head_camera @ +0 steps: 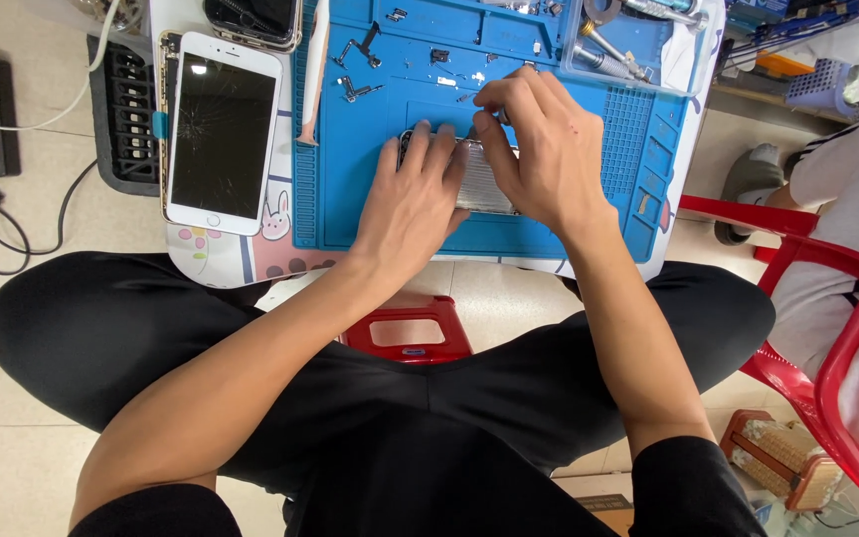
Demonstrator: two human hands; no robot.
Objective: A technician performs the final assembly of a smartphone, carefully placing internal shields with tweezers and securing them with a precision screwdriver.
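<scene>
Sitting with black-trousered knees spread over a red stool (408,333), the person works at a small counter (213,261). On the blue work mat (370,199) lies an opened phone body (479,184), silvery inside, mostly covered by both hands. The left hand (412,199) rests flat on its left part, fingers together, pressing it down. The right hand (539,144) arches over its far right edge, thumb and forefinger pinched together; what they pinch cannot be made out. Left of the mat lies a white phone (221,129) with a cracked screen. Farther off, small screws and brackets (360,70) are scattered on the mat; a clear tray (673,55) holds tools at far right.
</scene>
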